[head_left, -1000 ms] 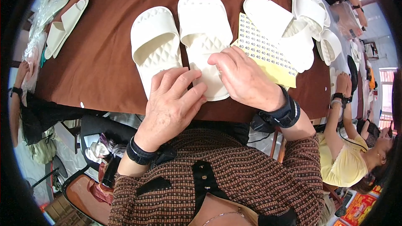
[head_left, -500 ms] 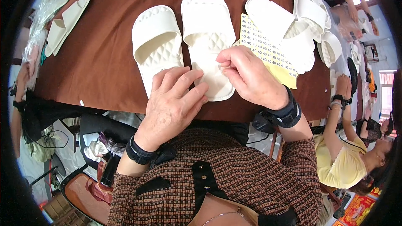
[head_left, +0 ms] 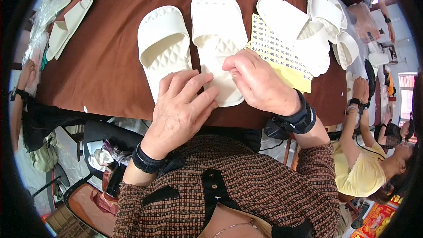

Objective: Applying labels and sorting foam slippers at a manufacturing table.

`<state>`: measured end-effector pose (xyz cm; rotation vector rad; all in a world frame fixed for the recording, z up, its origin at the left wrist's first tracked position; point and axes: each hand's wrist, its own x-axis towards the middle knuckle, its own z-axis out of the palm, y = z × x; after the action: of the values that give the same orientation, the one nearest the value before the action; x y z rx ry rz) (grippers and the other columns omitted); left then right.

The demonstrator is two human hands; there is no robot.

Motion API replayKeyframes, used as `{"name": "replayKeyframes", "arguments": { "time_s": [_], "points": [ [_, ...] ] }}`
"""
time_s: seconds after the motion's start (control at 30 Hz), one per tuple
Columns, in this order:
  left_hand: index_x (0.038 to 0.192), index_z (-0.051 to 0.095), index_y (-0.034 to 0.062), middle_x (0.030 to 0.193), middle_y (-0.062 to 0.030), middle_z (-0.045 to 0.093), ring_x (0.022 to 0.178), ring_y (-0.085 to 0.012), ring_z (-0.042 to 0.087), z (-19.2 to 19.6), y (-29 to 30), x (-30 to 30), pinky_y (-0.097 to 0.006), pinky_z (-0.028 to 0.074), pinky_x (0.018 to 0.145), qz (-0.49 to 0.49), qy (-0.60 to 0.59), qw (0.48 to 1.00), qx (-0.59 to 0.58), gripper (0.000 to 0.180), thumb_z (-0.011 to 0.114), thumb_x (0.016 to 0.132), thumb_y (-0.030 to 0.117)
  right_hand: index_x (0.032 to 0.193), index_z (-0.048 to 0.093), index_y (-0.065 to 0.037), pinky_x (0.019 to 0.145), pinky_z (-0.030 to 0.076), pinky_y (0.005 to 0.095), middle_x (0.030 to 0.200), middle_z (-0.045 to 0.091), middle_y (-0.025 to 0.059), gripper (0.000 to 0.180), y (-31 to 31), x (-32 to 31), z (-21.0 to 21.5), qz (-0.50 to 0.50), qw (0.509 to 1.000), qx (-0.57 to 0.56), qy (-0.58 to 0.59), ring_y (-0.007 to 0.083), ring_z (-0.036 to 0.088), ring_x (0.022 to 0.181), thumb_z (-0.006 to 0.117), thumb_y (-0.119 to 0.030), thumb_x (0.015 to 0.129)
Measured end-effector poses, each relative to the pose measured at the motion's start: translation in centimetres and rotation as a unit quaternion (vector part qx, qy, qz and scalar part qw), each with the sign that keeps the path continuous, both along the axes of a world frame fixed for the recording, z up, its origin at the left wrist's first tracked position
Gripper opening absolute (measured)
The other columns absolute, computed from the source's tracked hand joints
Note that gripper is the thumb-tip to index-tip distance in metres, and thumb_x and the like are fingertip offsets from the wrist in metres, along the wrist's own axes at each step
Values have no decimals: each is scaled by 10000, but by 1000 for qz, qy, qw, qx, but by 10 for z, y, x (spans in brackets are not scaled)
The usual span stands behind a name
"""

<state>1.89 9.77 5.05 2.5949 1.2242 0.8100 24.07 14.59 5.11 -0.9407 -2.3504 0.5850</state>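
Note:
Two white slide slippers lie side by side on the brown cloth, toes away from me: the left slipper [head_left: 163,30] and the right slipper [head_left: 218,16]. My left hand [head_left: 181,111] rests across their heel ends, its fingers spread and slightly bent. Over the right slipper's heel, my right hand [head_left: 261,81] is closed with thumb and fingers curled together; whatever they hold, if anything, is hidden. A yellow-edged sheet of small printed stickers [head_left: 282,59] lies just beyond that hand, partly against a white slipper [head_left: 282,15].
More white slippers [head_left: 325,6] lie stacked at the far right, and another pair [head_left: 70,26] sits at the far left by clear plastic wrap [head_left: 48,17]. A person in yellow [head_left: 359,172] sits to my right. A chair [head_left: 90,205] stands lower left.
My right hand has turned slightly and its fingers have curled in more over the right slipper. My left hand stays in place. At the top right, a co-worker's arms have moved.

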Motion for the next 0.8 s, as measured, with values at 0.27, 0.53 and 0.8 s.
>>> {"name": "replayKeyframes", "arguments": {
  "time_s": [0.27, 0.53, 0.8],
  "points": [
    [1047, 634, 118, 1189, -44, 584, 1119, -267, 548, -2, -1, -2, -435, 410, 941, -5, -3, 1000, 1, 295, 740, 773, 141, 1079, 541, -9, 758, 486, 340, 959, 598, 114, 204, -5, 7, 11, -24, 994, -84, 68, 248, 591, 858, 526, 51, 885],
    [1038, 622, 118, 1190, -64, 571, 1102, -278, 553, -3, -1, -2, -433, 412, 928, -13, -12, 1000, 11, 294, 738, 768, 133, 1111, 538, 0, 783, 470, 252, 984, 568, 25, 223, -4, 0, 45, -9, 964, -235, 121, 97, 546, 860, 531, 65, 898],
    [1021, 622, 118, 1172, -69, 564, 1098, -291, 550, -4, -2, -3, -441, 414, 931, -1, -36, 999, 8, 300, 750, 750, 116, 1072, 489, -6, 745, 499, 456, 915, 636, 221, 159, 12, -27, 31, -15, 982, -190, -11, 401, 636, 881, 502, -48, 919]
  ]
}}
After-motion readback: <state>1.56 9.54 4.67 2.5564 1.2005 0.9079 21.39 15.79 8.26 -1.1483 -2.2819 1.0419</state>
